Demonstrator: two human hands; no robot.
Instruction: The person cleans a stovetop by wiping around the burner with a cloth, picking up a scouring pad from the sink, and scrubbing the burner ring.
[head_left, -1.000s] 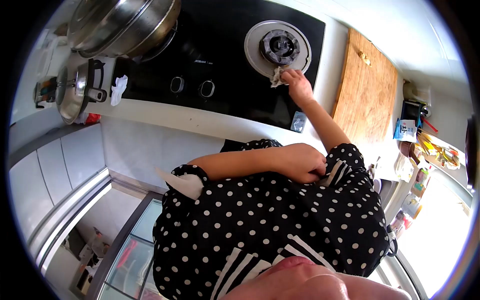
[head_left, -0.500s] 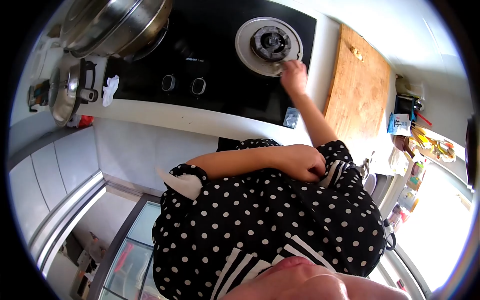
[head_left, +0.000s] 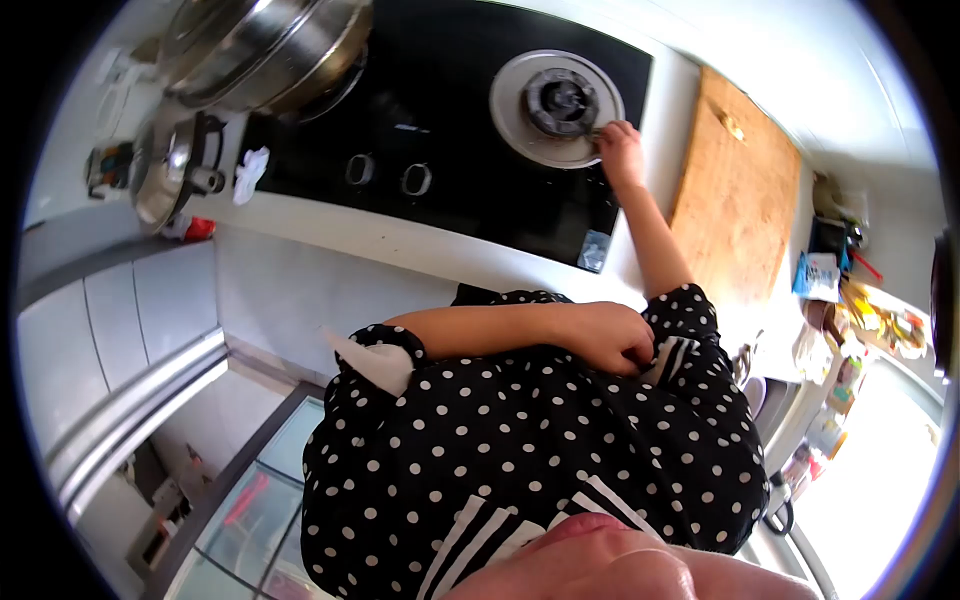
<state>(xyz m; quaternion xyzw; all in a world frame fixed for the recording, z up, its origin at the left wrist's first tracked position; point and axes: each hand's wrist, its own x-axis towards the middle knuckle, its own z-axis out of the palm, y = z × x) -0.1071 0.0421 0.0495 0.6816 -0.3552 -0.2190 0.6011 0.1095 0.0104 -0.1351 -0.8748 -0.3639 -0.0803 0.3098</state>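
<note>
- One white bench (head_left: 440, 255) ran beneath everything, its front edge facing the person's body.
- Set into it was a black cooktop (head_left: 450, 90), glossy, its front edge parallel to the bench's.
- Right of the cooktop's right edge lay a wooden board (head_left: 735, 190), flat on the bench.
- Over the cooktop's rear left corner stood a steel pot (head_left: 265, 55), cut off by the top of the view.
- Past the cooktop's left edge sat a lidded pan (head_left: 165, 180), its dark handle pointing toward that edge.
- Near the cooktop's rear right corner was a round metal burner plate (head_left: 507, 110), with a dark burner head (head_left: 562, 103) at its middle.
- Across the body, the left hand (head_left: 615, 338) rested against the dotted right sleeve (head_left: 690, 305), fingers curled at its striped trim; whether that grip pinched the fabric could not be made out.
- At the burner plate's front right rim, close to the cooktop's right edge, was the right hand (head_left: 620, 152), its grip drawn together on something small.
- At the cooktop's front left corner lay a crumpled white tissue (head_left: 250, 175).
- Two control knobs (head_left: 417, 180) stood toward the cooktop's front edge, left of the burner plate.
- A bluish sticker (head_left: 594, 250) marked the cooktop's front right corner.
- A yellowish lump (head_left: 730, 122) sat near the board's rear edge.
- Under the right fingertips, on the burner plate's rim, showed a greyish scrap (head_left: 597, 134), mostly hidden.
</note>
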